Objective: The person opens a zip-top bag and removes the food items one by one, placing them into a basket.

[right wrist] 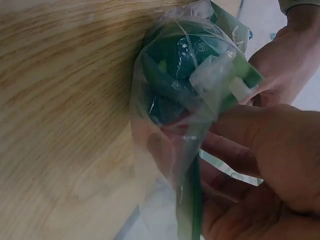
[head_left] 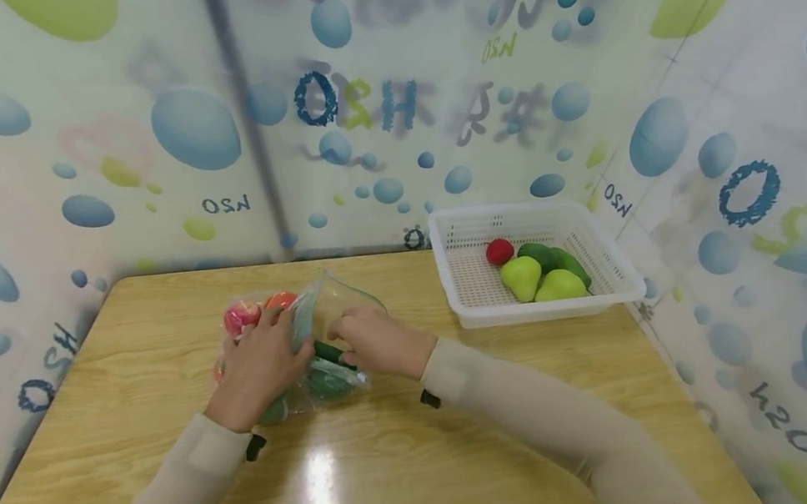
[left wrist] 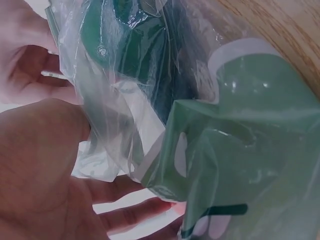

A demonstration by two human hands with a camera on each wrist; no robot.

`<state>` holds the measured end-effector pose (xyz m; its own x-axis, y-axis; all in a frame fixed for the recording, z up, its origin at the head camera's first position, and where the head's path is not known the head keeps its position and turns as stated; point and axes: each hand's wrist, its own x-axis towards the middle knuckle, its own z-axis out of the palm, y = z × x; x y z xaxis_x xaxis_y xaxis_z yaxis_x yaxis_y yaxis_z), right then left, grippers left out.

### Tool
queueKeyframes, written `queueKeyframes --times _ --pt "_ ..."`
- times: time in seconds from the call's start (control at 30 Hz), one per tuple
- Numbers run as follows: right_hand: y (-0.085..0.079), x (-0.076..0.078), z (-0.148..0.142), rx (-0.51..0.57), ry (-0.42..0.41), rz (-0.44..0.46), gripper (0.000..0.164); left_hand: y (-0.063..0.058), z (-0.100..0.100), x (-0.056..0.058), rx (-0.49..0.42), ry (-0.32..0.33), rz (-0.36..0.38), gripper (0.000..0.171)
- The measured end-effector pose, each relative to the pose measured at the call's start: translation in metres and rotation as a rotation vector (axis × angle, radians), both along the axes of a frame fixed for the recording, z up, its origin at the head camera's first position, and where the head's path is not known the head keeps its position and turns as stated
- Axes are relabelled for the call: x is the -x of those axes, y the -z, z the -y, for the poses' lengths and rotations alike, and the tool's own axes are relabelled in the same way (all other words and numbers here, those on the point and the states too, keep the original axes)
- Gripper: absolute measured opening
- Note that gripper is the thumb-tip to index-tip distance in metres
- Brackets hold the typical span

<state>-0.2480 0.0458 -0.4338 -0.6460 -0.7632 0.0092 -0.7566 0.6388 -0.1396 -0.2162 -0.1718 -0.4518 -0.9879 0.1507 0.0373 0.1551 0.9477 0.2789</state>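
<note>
A clear zip bag (head_left: 343, 297) with green printing lies on the table, its mouth partly open. Dark green produce (right wrist: 172, 55) shows through its plastic, one piece rounded and another long. My left hand (head_left: 263, 362) holds the bag's left side, with the thumb in front and the fingers behind the plastic in the left wrist view. At the green zip edge (right wrist: 196, 200), my right hand (head_left: 380, 343) grips the bag's mouth, some fingertips showing through the film. Beyond the left hand are a pink-red round item (head_left: 241, 316) and an orange-red one (head_left: 281, 300), partly hidden.
A white perforated basket (head_left: 471, 311) stands at the back right of the wooden table (head_left: 400, 471). Inside it are a red item (head_left: 499, 252), green pears (head_left: 522, 278) and dark green produce (head_left: 570, 263). A patterned curtain (head_left: 391, 152) rises behind the table.
</note>
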Motion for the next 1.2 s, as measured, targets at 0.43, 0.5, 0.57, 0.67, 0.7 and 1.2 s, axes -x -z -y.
queueKeyframes --times 0.43,0.5,0.57,0.67,0.7,1.2 --pt "0.017 0.008 0.012 -0.039 0.082 0.179 0.039 0.004 -0.001 0.0 0.011 0.0 -0.032 0.064" --pt "0.019 0.008 0.013 -0.038 0.096 0.188 0.04 0.005 -0.001 0.001 0.009 0.0 -0.035 0.064" --pt "0.021 0.009 0.013 -0.027 0.11 0.198 0.039 0.005 -0.001 0.001 0.006 -0.001 -0.033 0.064" --pt "0.025 0.01 0.013 -0.018 0.123 0.198 0.036 0.005 -0.002 0.002 0.002 -0.003 -0.029 0.064" --pt "0.026 0.011 0.013 -0.015 0.126 0.197 0.035 0.005 -0.003 0.002 0.002 -0.002 -0.028 0.064" --pt "0.02 0.009 0.011 0.008 0.113 0.09 0.011 0.002 -0.002 0.0 -0.021 0.001 -0.029 0.063"
